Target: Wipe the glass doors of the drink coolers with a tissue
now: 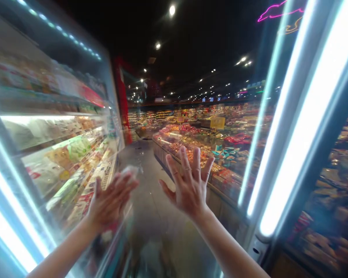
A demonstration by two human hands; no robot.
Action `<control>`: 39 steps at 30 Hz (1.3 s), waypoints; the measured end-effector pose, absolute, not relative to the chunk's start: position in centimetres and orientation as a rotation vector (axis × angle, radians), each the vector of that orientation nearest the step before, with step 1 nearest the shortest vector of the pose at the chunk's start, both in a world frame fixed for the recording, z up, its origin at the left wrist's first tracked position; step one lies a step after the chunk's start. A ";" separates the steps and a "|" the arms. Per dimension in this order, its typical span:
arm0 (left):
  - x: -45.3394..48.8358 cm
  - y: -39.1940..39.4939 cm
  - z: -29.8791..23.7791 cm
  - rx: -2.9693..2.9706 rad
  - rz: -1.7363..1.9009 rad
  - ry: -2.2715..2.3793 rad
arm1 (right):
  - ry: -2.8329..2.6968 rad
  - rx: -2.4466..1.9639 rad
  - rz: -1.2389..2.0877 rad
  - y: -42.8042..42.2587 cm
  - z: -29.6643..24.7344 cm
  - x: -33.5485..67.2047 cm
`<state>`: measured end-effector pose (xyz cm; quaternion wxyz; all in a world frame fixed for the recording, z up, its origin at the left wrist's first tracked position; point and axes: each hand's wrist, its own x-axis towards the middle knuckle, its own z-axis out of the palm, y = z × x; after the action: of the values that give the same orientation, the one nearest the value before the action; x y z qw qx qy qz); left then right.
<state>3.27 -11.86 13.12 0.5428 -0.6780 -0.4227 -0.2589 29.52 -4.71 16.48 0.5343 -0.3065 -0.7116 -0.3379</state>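
My left hand (111,199) is stretched forward at the left of the aisle and is partly smeared by motion. Under and beyond its fingertips shows a small white cloth (131,170), blurred, perhaps paper tissue. My right hand (190,185) is raised with all fingers spread and the palm facing away from me. Nothing shows in it. It looks flat, as if against a clear pane, but I cannot tell whether it touches one. Both forearms reach in from the bottom edge.
Lit refrigerated shelves (66,154) with bagged goods line the left side. Bright light tubes (304,116) slant down at the right, with more at lower left. A grey floor (142,158) runs between the shelves and a long bin display (188,135) of packaged goods. A yellow sign (217,122) stands among them.
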 end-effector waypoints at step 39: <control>-20.9 -17.9 -1.1 -1.525 -0.995 -1.354 | -1.629 -0.849 -0.765 -9.5 0.0 12.8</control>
<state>-20.90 -17.89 -1.05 0.4223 -0.6092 -0.5408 -0.3976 12.78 -9.48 0.03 0.5448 -0.3577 -0.6865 -0.3223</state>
